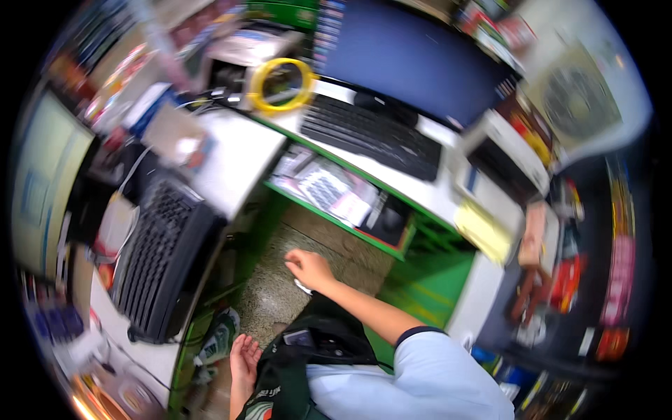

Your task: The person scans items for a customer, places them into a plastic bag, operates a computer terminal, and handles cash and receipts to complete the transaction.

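Observation:
My right hand hangs over the speckled floor in front of the desk, its fingers loosely curled; whether they hold anything cannot be seen. Lower and further left, my left hand is held palm up with fingers apart and nothing in it, beside the dark apron. A black keyboard lies on the white desk ahead, below a monitor. At its left end stands a yellow ring-shaped roll. Another black keyboard lies on the left desk. The picture is blurred.
A green-edged shelf under the desk holds papers and a dark mouse. A white printer-like machine and a yellow pad are at the right. A second screen stands far left. A green and white bag is beside the left desk.

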The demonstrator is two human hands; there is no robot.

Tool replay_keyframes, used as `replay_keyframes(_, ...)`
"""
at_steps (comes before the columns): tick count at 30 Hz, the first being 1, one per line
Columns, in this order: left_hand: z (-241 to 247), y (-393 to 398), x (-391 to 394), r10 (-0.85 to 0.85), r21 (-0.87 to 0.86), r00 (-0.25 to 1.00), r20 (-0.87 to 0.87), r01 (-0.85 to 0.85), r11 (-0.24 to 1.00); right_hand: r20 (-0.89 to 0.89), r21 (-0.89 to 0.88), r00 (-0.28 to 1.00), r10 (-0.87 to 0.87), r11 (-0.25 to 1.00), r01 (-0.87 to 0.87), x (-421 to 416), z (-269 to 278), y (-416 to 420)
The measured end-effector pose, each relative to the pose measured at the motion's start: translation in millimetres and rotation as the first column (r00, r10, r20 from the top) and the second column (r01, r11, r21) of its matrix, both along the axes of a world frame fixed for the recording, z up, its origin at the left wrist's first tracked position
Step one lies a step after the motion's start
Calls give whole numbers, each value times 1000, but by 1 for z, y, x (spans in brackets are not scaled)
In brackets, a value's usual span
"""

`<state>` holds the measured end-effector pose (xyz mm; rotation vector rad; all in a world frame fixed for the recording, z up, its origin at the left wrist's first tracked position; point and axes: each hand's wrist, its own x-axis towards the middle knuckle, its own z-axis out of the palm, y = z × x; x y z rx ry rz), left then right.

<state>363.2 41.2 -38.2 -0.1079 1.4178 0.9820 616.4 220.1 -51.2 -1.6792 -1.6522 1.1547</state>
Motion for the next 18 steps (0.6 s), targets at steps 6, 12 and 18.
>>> replay_keyframes(6,-3,52,0,-403,-50,913,-68,401,915,524,-344,564,-638,447,826,134,-130,-284)
replay_keyframes(12,6,75,14,-746,93,650,-146,759,644,551,-610,471,-689,53,791,22,-203,-563)
replay_keyframes(18,-41,29,-55,-935,-93,277,-221,949,302,397,-627,115,-911,-178,758,-109,-161,-610)
